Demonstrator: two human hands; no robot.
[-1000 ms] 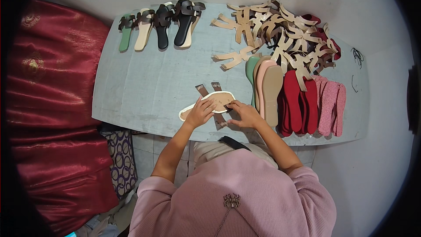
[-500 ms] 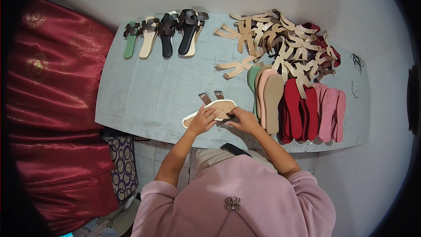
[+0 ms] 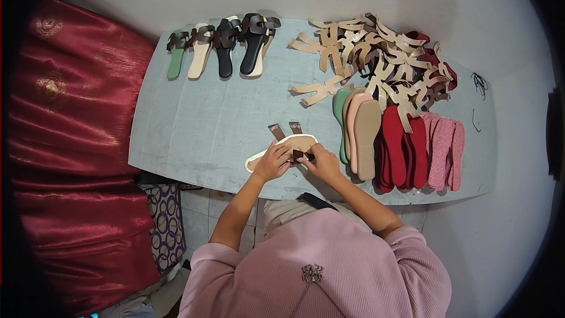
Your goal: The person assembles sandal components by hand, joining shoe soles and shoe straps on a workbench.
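A sandal sole (image 3: pixel 302 140) lies underside up near the front edge of the table, tan with a white rim. Two dark brown strap ends (image 3: pixel 275 131) stick out beyond its far side. My left hand (image 3: pixel 272 164) grips the sole around its narrower left part, fingers across the underside. At the wider right part, my right hand (image 3: pixel 323 164) is closed on another dark strap end (image 3: pixel 298 155), which is folded over onto the tan underside. The fingertips partly cover this strap end, and the sandal's upper side faces down, out of sight.
Finished sandals (image 3: pixel 224 47) stand in a row at the back left. A heap of beige strap pieces (image 3: pixel 388 53) covers the back right. Below it lie beige soles (image 3: pixel 369 141), red soles (image 3: pixel 393 147) and pink soles (image 3: pixel 441 153). A red curtain (image 3: pixel 76 159) hangs at the left.
The near strap end has been brought up and over the sole's underside by my right hand, which has shifted slightly. My left hand stays on the sole.
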